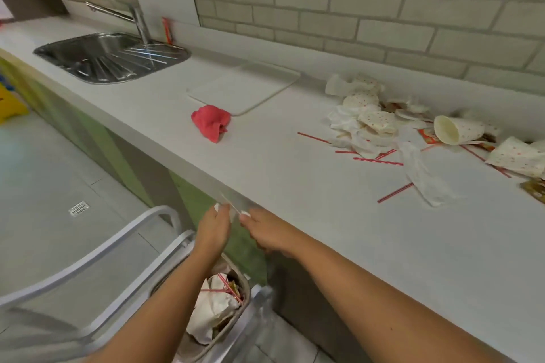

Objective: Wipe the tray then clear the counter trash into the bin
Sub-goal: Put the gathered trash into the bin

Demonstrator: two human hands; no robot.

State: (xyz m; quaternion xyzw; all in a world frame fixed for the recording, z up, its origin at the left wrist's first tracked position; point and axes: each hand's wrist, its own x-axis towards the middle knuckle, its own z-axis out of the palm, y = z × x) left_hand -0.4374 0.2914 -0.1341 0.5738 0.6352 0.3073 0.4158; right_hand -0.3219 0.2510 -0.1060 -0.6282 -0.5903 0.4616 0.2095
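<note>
A white tray (pixel 244 88) lies flat on the white counter (pixel 339 215), with a crumpled red cloth (pixel 210 122) touching its near left corner. Trash is heaped at the right: spotted paper cups (pixel 458 129), flattened cups and napkins (pixel 365 118), red straws (pixel 377 160), a clear plastic wrapper (pixel 424 177). Below the counter edge, my left hand (pixel 213 228) and my right hand (pixel 265 231) hold small white scraps (pixel 236 211) between them above the bin (pixel 227 306), which holds napkins and straws.
A steel sink (pixel 109 57) with a tap sits at the far left of the counter. A white chair frame (pixel 97 256) stands left of the bin. A brick wall runs behind the counter. A yellow object (pixel 8 103) is at the left edge.
</note>
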